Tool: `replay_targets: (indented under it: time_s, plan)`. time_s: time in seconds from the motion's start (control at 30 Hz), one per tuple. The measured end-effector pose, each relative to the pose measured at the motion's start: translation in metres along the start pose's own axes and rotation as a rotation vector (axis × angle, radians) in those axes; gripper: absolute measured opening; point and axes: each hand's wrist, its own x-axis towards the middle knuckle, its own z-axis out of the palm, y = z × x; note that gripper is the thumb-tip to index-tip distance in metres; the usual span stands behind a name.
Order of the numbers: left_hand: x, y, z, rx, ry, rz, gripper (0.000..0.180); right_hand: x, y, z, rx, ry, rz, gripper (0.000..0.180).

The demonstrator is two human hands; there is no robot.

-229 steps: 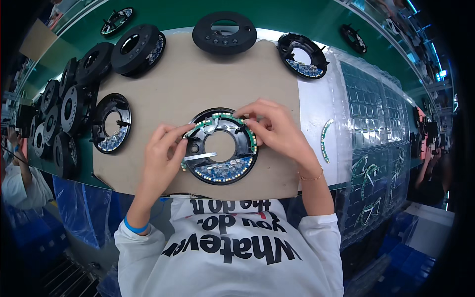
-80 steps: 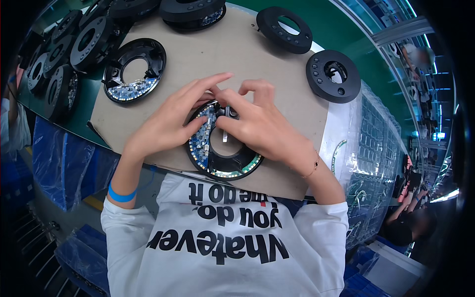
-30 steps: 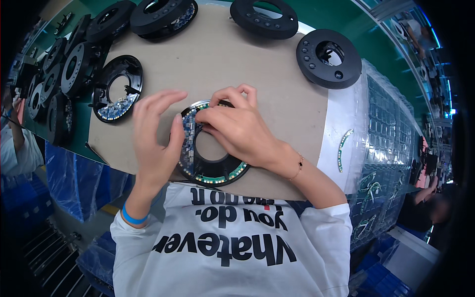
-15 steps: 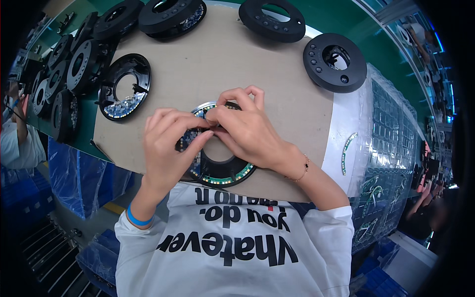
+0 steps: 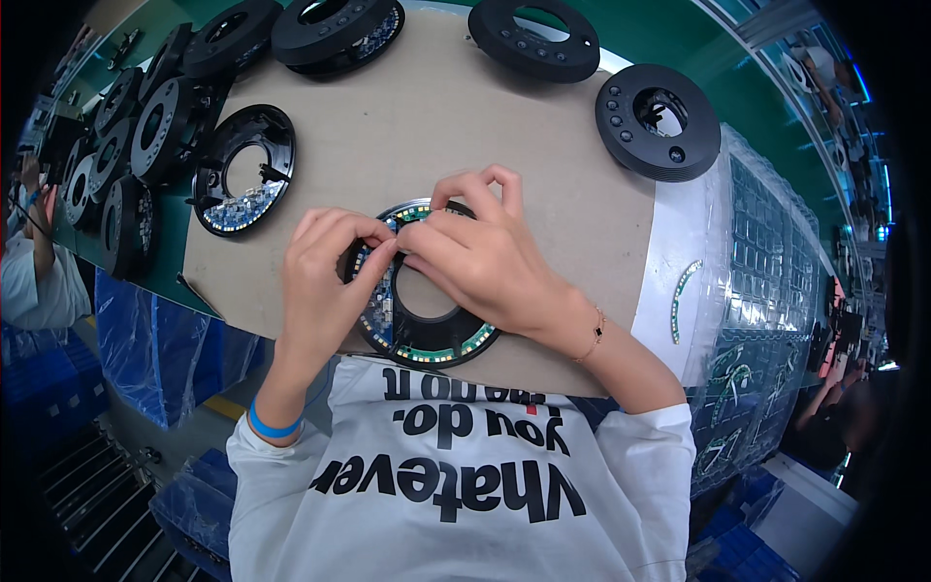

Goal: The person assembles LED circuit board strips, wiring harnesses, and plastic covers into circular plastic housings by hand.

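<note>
A round black ring-shaped housing [image 5: 427, 341] lies on the table mat in front of me, with a blue circuit board on its left and curved green LED strips round its rim. My left hand [image 5: 325, 267] is at the ring's upper left, thumb and forefinger pinched together. From the right, my right hand [image 5: 485, 252] reaches over the ring, its thumb and forefinger closed beside the left fingertips. Whatever lies between the fingers is too small and hidden to make out. Farther left rests an open black ring housing [image 5: 244, 171] with a blue board inside.
Several assembled black ring units [image 5: 335, 34] stand along the back and left, and another ring unit [image 5: 658, 123] at the right. A curved green LED strip [image 5: 685, 301] lies on a white sheet at the right, beside clear plastic trays [image 5: 766, 242]. Blue bins [image 5: 160, 349] sit below left.
My left hand's fingertips have shifted slightly up and left, uncovering more of the blue board. The right hand has barely moved and stays over the ring.
</note>
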Motion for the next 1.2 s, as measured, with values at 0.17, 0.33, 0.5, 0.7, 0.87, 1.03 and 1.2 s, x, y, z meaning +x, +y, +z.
replay_targets:
  time_s: [0.17,0.33,0.5,0.7,0.87,1.03,1.2]
  plan:
    - [-0.005,-0.003,-0.001,-0.010,-0.002,-0.002,0.012,-0.001,-0.001,0.002,-0.099,0.063,-0.065,0.006]
    - [-0.010,0.004,-0.012,-0.096,-0.064,-0.043,0.027,0.000,-0.001,-0.001,-0.114,0.017,-0.072,0.007]
    - [-0.015,0.007,-0.015,-0.135,-0.112,-0.092,0.034,0.001,-0.001,-0.002,-0.094,-0.079,-0.065,0.010]
    - [-0.016,0.004,-0.015,-0.123,-0.108,-0.077,0.032,0.003,0.000,0.001,-0.084,0.011,-0.108,0.008]
    - [-0.017,0.004,-0.014,-0.096,-0.101,-0.066,0.030,0.003,0.000,-0.005,-0.058,-0.103,-0.077,0.009]
    - [-0.018,0.003,-0.015,-0.085,-0.102,-0.080,0.030,0.004,-0.001,-0.006,-0.041,-0.108,-0.081,0.010]
    - [-0.019,0.001,-0.013,-0.094,-0.085,-0.094,0.029,0.004,0.000,-0.006,-0.043,-0.099,-0.099,0.011]
